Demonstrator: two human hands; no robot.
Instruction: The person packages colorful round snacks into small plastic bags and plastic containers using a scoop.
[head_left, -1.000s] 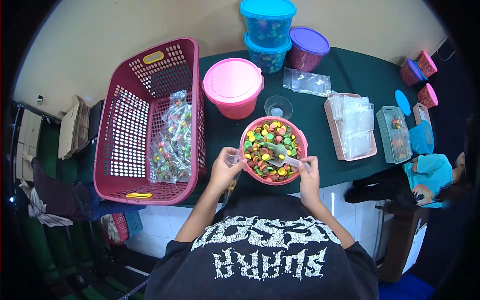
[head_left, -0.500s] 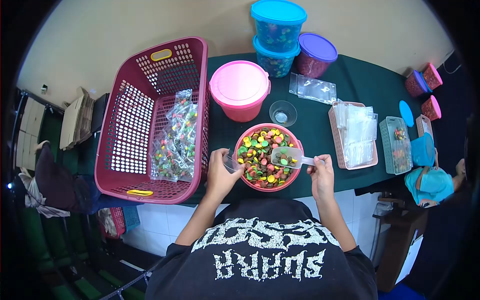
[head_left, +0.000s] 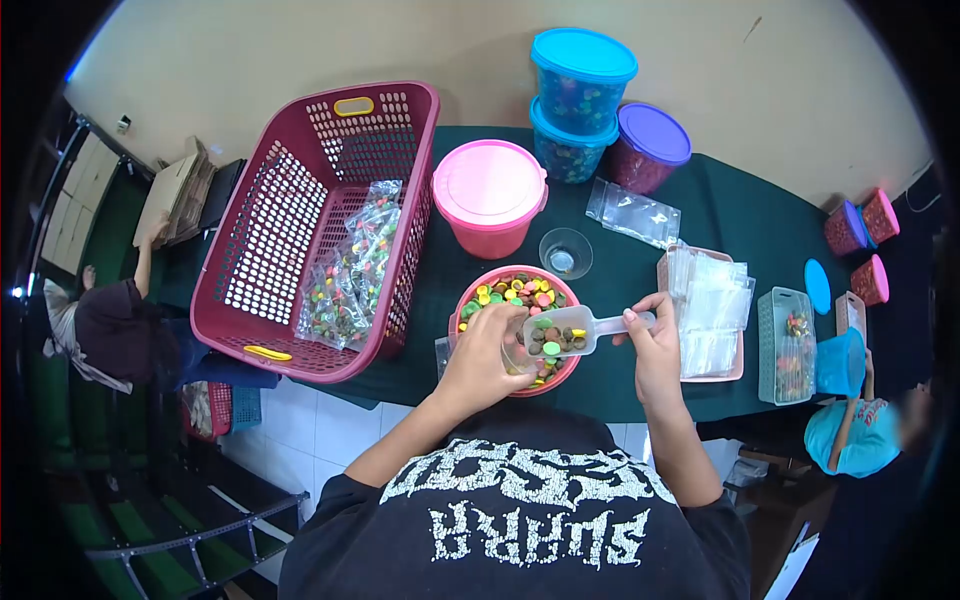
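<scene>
My right hand point(head_left: 655, 345) grips the handle of a translucent plastic scoop point(head_left: 607, 326), which carries brown, green and yellow button-shaped sweets. My left hand point(head_left: 480, 352) is wrapped around a clear plastic cup point(head_left: 514, 345), its mouth turned toward the scoop. Scoop tip and cup overlap above a pink bucket point(head_left: 458, 308) full of the same sweets point(head_left: 517, 291). A corner of clear plastic shows left of my left hand. Behind the bucket a second clear cup point(head_left: 566, 254) stands on the dark green tablecloth.
A maroon basket point(head_left: 420, 180) with filled packets point(head_left: 350, 280) stands left. Behind are a lidded pink tub point(head_left: 490, 195), stacked blue tubs point(head_left: 580, 95) and a purple-lidded tub point(head_left: 650, 150). Clear bags point(head_left: 712, 310) fill a tray at right. Other people are at both sides.
My left hand has moved right over the bucket with the cup. The scoop has lifted from the sweets and met the cup. The camera view has shifted slightly.
</scene>
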